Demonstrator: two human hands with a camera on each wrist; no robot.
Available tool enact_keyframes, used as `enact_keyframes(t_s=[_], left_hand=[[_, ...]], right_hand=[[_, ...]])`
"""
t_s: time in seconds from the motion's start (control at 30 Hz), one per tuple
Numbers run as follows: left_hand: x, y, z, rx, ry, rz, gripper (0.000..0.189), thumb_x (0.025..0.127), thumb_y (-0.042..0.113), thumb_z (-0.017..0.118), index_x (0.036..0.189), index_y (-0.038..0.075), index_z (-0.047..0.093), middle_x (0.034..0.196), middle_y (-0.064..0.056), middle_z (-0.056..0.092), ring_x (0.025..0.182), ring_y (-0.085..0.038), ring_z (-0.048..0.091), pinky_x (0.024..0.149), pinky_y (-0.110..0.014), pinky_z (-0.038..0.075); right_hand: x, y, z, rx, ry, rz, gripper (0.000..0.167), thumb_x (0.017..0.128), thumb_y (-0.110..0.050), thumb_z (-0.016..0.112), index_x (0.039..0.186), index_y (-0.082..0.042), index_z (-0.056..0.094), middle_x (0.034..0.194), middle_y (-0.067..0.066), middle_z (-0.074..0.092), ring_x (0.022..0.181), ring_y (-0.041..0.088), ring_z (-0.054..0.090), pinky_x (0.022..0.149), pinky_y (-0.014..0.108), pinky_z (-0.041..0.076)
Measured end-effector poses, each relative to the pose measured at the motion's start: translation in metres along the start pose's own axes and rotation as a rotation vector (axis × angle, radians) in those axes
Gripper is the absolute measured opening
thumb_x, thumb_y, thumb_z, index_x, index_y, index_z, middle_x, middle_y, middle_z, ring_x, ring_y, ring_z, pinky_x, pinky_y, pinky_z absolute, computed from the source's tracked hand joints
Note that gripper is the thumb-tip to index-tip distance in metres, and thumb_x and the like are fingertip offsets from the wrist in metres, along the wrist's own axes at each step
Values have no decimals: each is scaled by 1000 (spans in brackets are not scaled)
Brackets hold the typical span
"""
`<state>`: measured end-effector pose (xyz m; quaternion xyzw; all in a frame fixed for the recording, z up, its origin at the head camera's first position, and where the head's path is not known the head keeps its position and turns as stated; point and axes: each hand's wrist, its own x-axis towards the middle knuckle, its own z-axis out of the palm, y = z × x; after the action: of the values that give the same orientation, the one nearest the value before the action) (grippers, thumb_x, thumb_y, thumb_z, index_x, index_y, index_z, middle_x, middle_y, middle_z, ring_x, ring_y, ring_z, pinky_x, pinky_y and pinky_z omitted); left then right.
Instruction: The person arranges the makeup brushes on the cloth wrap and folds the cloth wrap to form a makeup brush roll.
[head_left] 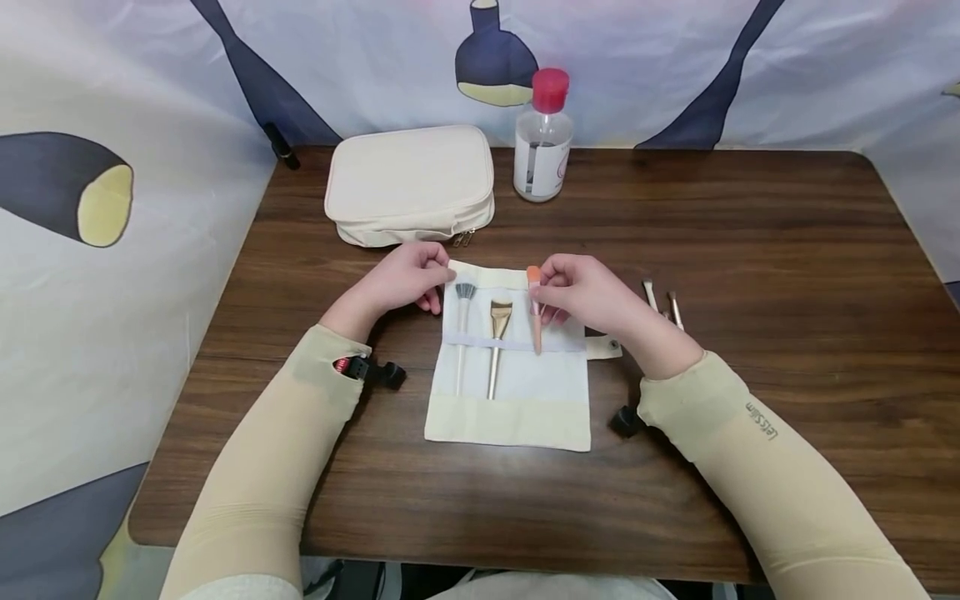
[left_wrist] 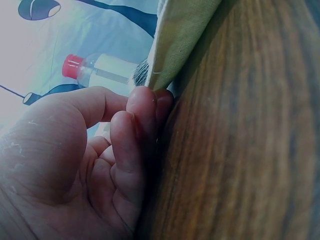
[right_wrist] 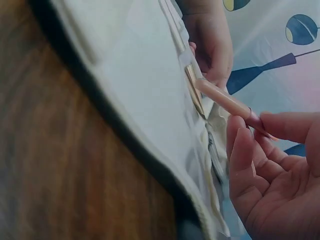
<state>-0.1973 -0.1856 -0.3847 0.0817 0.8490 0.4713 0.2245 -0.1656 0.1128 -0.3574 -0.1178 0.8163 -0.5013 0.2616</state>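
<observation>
A cream fabric brush roll (head_left: 510, 423) lies unrolled in front of me. My left hand (head_left: 411, 277) pinches its upper left edge between thumb and fingers, seen close up in the left wrist view. With thumb and fingertips, my right hand (head_left: 581, 290) grips an orange makeup brush (head_left: 537, 335) near its head, over the roll's right part. In the right wrist view the handle of this brush (right_wrist: 222, 99) points toward the cloth. A grey-bristled brush (head_left: 465, 292) and a gold flat brush (head_left: 494, 367) sit under the roll's crosswise band.
A cream zipped pouch (head_left: 411, 173) and a red-capped clear bottle (head_left: 542, 162) stand behind the roll. Small brushes (head_left: 676, 308) lie partly hidden behind my right wrist. A black tube (head_left: 281, 147) rests at the table's far left corner. The roll's snap strap (head_left: 603, 347) sticks out rightward.
</observation>
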Motion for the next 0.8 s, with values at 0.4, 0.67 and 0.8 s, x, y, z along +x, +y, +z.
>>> enact_keyframes(t_s=[0.4, 0.67, 0.8], left_hand=[[-1, 2, 2, 13, -5, 3, 14, 102, 15, 60, 98, 3, 55, 69, -8, 70, 54, -19, 68, 52, -28, 56], [-1, 3, 1, 6, 7, 8, 14, 102, 15, 60, 97, 3, 55, 68, -8, 70, 54, -19, 68, 51, -27, 55], [-2, 3, 1, 1, 5, 8, 14, 102, 15, 60, 97, 2, 55, 68, -8, 70, 54, -19, 68, 51, -27, 55]], right_hand=[[4, 5, 11, 170, 73, 14, 16, 105, -11, 60, 113, 2, 55, 93, 18, 72, 77, 20, 74, 73, 32, 64], [6, 5, 12, 195, 93, 29, 16, 105, -11, 61, 113, 2, 56, 95, 19, 73, 78, 22, 74, 73, 32, 64], [7, 4, 14, 185, 76, 58, 19, 104, -12, 63, 116, 1, 56, 96, 19, 73, 80, 23, 75, 75, 33, 64]])
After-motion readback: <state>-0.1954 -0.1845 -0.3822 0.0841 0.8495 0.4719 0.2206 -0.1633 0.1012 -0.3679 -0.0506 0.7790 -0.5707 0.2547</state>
